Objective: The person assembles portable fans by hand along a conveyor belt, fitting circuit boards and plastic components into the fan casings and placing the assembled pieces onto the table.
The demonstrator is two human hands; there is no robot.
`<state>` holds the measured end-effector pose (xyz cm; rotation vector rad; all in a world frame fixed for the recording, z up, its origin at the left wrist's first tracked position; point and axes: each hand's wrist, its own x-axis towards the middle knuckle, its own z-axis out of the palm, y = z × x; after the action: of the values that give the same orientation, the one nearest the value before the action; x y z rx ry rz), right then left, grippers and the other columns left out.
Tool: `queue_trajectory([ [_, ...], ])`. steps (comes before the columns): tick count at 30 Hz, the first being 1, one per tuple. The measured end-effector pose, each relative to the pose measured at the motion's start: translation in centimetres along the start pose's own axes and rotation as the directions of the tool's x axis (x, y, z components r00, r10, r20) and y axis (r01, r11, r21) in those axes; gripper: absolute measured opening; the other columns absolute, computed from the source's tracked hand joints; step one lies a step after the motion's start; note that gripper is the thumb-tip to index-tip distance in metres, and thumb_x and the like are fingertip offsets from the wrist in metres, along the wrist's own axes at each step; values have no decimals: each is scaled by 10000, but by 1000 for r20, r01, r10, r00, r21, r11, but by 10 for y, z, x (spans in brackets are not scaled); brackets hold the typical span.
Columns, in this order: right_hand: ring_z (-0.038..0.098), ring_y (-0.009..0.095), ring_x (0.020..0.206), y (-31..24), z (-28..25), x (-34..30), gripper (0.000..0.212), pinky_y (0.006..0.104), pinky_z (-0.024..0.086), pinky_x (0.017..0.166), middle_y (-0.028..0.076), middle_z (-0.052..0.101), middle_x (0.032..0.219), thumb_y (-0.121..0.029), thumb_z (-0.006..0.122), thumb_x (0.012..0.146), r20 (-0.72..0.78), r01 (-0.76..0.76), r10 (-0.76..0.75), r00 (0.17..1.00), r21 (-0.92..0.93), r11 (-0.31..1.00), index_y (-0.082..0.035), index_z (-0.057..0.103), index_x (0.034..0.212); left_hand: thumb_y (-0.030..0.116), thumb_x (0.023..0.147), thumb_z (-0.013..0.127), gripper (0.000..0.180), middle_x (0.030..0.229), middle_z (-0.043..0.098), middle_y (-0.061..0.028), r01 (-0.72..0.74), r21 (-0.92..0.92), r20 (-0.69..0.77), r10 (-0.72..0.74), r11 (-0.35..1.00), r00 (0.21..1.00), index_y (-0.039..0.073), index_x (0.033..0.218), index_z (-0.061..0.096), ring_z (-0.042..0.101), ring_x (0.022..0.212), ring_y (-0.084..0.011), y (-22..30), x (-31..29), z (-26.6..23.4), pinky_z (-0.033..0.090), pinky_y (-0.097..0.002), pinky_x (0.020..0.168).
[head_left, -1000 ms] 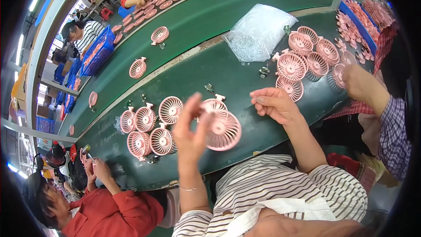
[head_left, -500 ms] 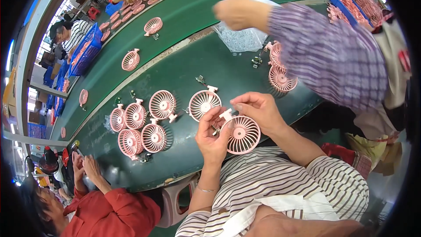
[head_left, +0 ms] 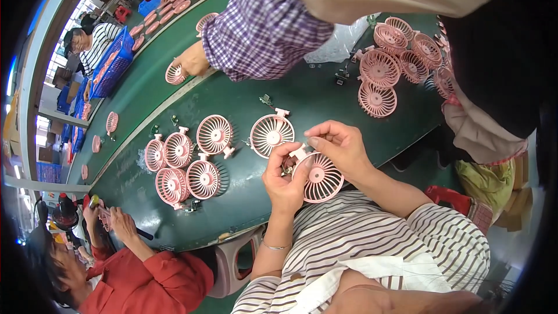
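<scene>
I count 1 pink fan head [head_left: 321,178] in hand, held just over the near edge of the green bench [head_left: 325,96], above my striped shirt [head_left: 372,238]. L hand [head_left: 285,177] is cupped on its left rim, thumb up by the small bracket at the top; fingers closed on the fan. R hand [head_left: 343,148] comes in from the right, thumb and forefinger pinched together on that bracket at the top of the fan, wrist bent down.

On the bench: 1 lone pink fan [head_left: 271,134] just beyond my hands, face up. Cluster of 5 fans [head_left: 186,160] toward the left end, most touching each other. Another heap of fans [head_left: 401,58] at the far right corner, 6 or so visible; rest hidden behind a co-worker, can't count exactly. Small dark parts [head_left: 266,100] lie loose mid-bench.

Packaging: 1 clear crumpled plastic bag [head_left: 343,40] at the far edge. 1 blue crate [head_left: 113,64] beyond the conveyor belt [head_left: 145,75], far left.

Co-worker's checked sleeve [head_left: 264,26] reaches across over the far edge, that hand [head_left: 192,61] on a fan [head_left: 174,74] on the belt. More pink fans dot the belt; too small to count. Person in red [head_left: 139,273] at the bench's near left corner.
</scene>
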<state>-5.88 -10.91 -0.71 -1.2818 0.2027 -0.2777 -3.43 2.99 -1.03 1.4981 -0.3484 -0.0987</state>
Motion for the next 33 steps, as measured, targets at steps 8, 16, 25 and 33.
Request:
queue_trajectory([
  [8,609,65,707,0,-2,0,137,207,507,634,68,665,835,1,618,837,5,-18,18,1000,-20,1000,44,637,965,-11,754,693,298,915,610,-28,-188,134,33,185,973,982,2,1033,590,562,757,-92,-7,6,-1,463,-207,677],
  [16,630,115,815,4,-7,3,166,231,515,726,95,651,908,18,604,843,45,-58,56,997,44,997,63,608,1003,-34,751,694,268,934,611,-65,-20,111,-21,23,994,1000,-7,989,573,580,787,-100,-3,0,1,490,-230,730],
  [25,628,106,779,-2,-5,5,176,225,516,708,95,660,876,1,640,825,104,-196,176,979,242,950,60,621,989,-35,741,709,278,946,603,-76,12,81,-50,-8,997,999,-9,966,548,583,814,-110,1,-2,-1,487,-235,720],
  [33,617,123,806,13,-5,2,196,237,510,707,78,630,913,-63,642,855,85,-329,318,944,275,903,15,601,1030,-50,722,710,257,957,605,-103,-117,111,-67,124,987,990,-4,929,565,593,807,-132,2,-2,0,496,-243,705],
])
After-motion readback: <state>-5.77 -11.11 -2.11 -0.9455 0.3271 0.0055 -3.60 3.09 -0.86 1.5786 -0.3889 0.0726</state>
